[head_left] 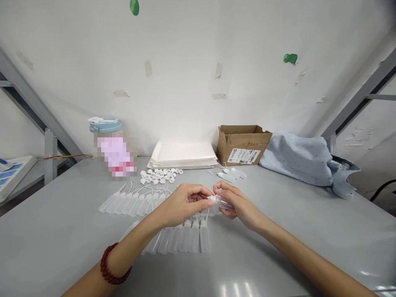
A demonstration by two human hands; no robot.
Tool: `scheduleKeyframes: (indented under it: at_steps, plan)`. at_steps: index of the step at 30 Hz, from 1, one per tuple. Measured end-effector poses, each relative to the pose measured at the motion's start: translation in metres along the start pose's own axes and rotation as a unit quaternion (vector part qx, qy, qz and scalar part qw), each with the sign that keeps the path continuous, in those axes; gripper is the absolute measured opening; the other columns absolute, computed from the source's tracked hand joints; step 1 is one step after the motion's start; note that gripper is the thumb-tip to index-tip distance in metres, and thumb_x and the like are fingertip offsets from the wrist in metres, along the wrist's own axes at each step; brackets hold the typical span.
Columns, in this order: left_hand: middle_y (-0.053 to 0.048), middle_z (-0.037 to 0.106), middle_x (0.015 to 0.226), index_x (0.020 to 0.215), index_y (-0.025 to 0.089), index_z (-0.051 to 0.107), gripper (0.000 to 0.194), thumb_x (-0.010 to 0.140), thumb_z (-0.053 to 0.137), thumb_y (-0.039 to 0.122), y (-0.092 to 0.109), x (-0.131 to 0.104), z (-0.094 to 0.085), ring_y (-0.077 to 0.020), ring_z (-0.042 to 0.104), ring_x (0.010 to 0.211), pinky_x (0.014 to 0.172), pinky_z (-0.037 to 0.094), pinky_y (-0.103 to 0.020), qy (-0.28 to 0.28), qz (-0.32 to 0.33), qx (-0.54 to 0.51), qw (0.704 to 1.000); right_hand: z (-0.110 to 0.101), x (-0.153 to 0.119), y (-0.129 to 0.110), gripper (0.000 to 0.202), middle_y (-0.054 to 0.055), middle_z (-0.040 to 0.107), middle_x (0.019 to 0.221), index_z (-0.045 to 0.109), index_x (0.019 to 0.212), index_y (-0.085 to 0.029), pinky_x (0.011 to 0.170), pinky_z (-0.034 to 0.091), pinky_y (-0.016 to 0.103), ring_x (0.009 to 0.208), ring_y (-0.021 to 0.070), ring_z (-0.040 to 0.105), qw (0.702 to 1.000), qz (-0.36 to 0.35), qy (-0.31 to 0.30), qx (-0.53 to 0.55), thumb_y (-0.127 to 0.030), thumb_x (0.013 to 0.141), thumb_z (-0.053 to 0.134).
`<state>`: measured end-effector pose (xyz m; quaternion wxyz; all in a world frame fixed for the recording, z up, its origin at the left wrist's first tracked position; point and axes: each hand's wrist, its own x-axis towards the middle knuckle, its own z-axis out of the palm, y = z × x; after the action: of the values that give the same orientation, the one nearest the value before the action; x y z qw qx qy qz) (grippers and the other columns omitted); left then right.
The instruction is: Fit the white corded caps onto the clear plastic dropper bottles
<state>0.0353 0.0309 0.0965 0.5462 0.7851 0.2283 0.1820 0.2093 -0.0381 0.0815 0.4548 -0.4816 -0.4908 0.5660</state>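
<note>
Above the middle of the grey table, my right hand [239, 203] has its fingers wrapped round a translucent bottle [225, 204], which lies nearly level. My left hand [182, 204] pinches the white cap [212, 199] at the bottle's left end. Beneath and beside my left hand, two rows of similar bottles with thin tubes lie side by side, a back row [123, 203] and a front row [194, 237]; my left hand and forearm hide part of both. Small white caps [161, 176] sit in a loose cluster behind my left hand.
A few more tubed bottles [227, 176] lie before an open cardboard box [243, 144]. White sheets or bags [185, 154] are stacked against the wall. Light blue cloth [297, 159] lies at the back right. A blue-lidded container [105, 125], partly blurred out, stands at the back left.
</note>
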Motion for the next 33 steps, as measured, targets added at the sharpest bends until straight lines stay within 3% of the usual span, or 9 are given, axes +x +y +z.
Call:
scheduleKeyframes:
  at_steps: [6, 14, 17, 21, 26, 33]
  plan:
    - [-0.001, 0.065, 0.087, 0.093, 0.02, 0.069, 0.015, 0.084, 0.057, 0.022, 0.004, -0.002, 0.002, -0.0134, 0.056, 0.076, 0.072, 0.045, -0.025, 0.044, 0.08, 0.07, 0.993, 0.002, -0.002, -0.001, 0.031, -0.012, 0.026, 0.043, 0.035, 0.07, -0.022, 0.041, 0.013, 0.02, 0.039, 0.0058, 0.017, 1.0, 0.008, 0.019, -0.005, -0.045, 0.089, 0.044]
    - [-0.001, 0.064, 0.082, 0.084, 0.02, 0.07, 0.014, 0.085, 0.059, 0.028, 0.007, -0.005, 0.005, -0.015, 0.057, 0.077, 0.071, 0.046, -0.026, 0.063, 0.08, 0.052, 0.993, 0.005, -0.006, -0.003, 0.037, -0.012, 0.027, 0.046, 0.038, 0.07, -0.022, 0.041, 0.014, 0.019, 0.04, 0.0049, 0.019, 0.999, 0.005, 0.033, -0.003, -0.053, 0.085, 0.051]
    - [-0.003, 0.064, 0.088, 0.089, 0.021, 0.071, 0.013, 0.084, 0.06, 0.024, 0.004, -0.004, 0.007, -0.0163, 0.059, 0.085, 0.079, 0.047, -0.028, 0.066, 0.09, 0.027, 0.993, 0.005, -0.006, -0.001, 0.039, -0.012, 0.029, 0.045, 0.039, 0.071, -0.021, 0.04, 0.016, 0.019, 0.037, 0.0047, 0.024, 0.998, -0.008, 0.049, -0.042, -0.057, 0.085, 0.05]
    - [-0.003, 0.065, 0.091, 0.088, 0.02, 0.07, 0.012, 0.081, 0.063, 0.027, 0.004, -0.003, 0.009, -0.016, 0.06, 0.082, 0.073, 0.049, -0.027, 0.073, 0.048, -0.034, 0.996, 0.006, -0.006, -0.001, 0.041, -0.011, 0.036, 0.038, 0.042, 0.072, -0.022, 0.038, 0.018, 0.018, 0.032, 0.0057, 0.03, 0.995, -0.005, 0.061, -0.083, -0.059, 0.087, 0.044]
    - [0.0, 0.06, 0.07, 0.081, 0.017, 0.068, 0.023, 0.084, 0.059, 0.037, 0.007, -0.002, 0.011, -0.0116, 0.057, 0.06, 0.06, 0.047, -0.024, 0.08, -0.015, -0.036, 0.996, 0.008, -0.006, -0.001, 0.041, -0.011, 0.04, 0.034, 0.04, 0.072, -0.022, 0.037, 0.019, 0.018, 0.031, 0.0064, 0.03, 0.988, -0.005, 0.099, -0.12, -0.06, 0.087, 0.041]
    - [-0.001, 0.063, 0.083, 0.086, 0.019, 0.067, 0.017, 0.084, 0.058, 0.033, 0.003, -0.001, 0.009, -0.0137, 0.058, 0.072, 0.065, 0.048, -0.024, 0.064, 0.019, -0.019, 0.998, 0.006, -0.001, -0.001, 0.044, -0.012, 0.033, 0.033, 0.035, 0.069, -0.023, 0.036, 0.016, 0.018, 0.031, 0.0058, 0.025, 0.987, 0.026, 0.094, -0.124, -0.063, 0.086, 0.039]
